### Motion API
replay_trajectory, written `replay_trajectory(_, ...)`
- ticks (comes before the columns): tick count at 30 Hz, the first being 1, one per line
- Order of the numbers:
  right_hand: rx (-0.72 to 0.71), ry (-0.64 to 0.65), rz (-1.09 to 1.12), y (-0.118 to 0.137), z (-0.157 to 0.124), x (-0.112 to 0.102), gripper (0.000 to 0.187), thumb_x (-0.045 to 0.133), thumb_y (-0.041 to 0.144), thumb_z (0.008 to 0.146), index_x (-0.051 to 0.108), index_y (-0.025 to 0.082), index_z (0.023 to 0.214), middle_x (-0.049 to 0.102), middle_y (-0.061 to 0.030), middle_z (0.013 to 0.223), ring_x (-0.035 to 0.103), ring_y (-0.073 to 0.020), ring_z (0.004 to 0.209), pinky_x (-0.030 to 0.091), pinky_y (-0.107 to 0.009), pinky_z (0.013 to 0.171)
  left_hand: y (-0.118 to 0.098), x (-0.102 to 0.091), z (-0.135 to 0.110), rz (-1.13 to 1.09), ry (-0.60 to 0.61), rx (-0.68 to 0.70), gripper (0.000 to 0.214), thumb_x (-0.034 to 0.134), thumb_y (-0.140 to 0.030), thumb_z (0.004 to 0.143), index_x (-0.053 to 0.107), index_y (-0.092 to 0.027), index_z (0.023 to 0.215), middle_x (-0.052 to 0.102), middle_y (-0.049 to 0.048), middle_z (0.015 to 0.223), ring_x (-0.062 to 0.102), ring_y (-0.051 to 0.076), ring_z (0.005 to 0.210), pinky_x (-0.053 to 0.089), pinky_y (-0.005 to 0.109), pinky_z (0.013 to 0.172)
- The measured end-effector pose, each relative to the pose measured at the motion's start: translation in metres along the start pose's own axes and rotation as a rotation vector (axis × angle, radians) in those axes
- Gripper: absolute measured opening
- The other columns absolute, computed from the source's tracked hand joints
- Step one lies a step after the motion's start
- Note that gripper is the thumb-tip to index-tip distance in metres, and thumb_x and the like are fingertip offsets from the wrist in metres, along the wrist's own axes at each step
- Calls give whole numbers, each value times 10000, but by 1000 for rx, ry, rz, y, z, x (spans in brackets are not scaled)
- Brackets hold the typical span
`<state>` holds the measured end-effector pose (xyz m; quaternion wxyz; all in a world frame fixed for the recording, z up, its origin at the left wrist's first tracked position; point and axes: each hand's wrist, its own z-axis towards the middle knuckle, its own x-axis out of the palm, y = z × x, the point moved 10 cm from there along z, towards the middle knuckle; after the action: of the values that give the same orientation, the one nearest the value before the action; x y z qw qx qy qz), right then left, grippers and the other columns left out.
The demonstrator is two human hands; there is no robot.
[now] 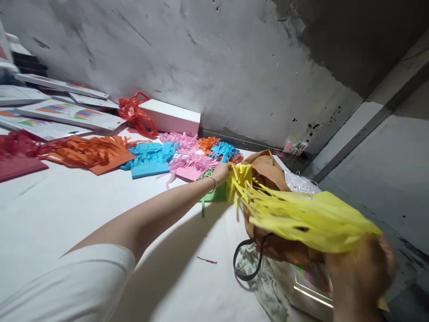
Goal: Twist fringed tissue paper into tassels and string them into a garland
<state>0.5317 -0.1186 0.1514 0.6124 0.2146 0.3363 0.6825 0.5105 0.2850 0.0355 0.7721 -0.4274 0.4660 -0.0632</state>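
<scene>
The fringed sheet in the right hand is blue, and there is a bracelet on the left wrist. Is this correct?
Not the colour: in the head view, the fringed sheet in the right hand is yellow. The bracelet is indeed on the left wrist.

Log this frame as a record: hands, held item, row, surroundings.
Left hand: at bunched strips of yellow fringed tissue-like sheet; finger closure unclear
Right hand: holds that sheet's flat end; motion-blurred
Front row, left to right: fringed tissue-like sheets, dark red, orange, sky-blue, pink
Behind left wrist: bright green sheet, partly hidden
By wall: crumpled red plastic bag beside long white box
Under yellow sheet: floppy brown bag
</scene>
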Motion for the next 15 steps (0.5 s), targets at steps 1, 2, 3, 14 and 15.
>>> replay_trajectory(1,34,-21,36,4,-4,-15,342,489,532,880,569,269,1084,662,-67,783,676,-286,741,537,-452,671,-6,-1,2,-7,5,0,337,599,-335,960,583,-150,1241,607,104,1239,630,236,1058,556,440,891)
replay_trajectory(2,96,9,81,3,-9,-23,322,589,550,826,597,270,985,657,-65,747,664,-274,664,540,-440,617,-13,0,1,-13,19,3,334,599,-335,960,586,-150,1238,607,104,1239,630,237,1059,556,438,893)
replay_trajectory(3,155,56,119,0,-14,-27,319,674,555,771,605,270,896,650,-58,712,642,-254,588,536,-419,561,-20,3,-2,-18,45,11,332,600,-335,960,588,-148,1235,608,104,1238,630,237,1057,556,436,892)
replay_trajectory(14,-606,743,-83,119,-85,48,173,558,122,896,631,253,981,665,-42,842,652,-180,766,548,-294,692,-123,-3,-184,-258,405,209,385,666,-542,856,767,-188,969,747,42,928,694,206,861,504,226,719)
replay_trajectory(15,-675,792,-33,133,-95,51,217,542,90,890,624,250,1011,672,-53,873,654,-188,796,554,-327,740,-129,-7,-203,-333,450,212,416,635,-573,866,766,-195,982,746,45,966,688,208,892,502,229,744)
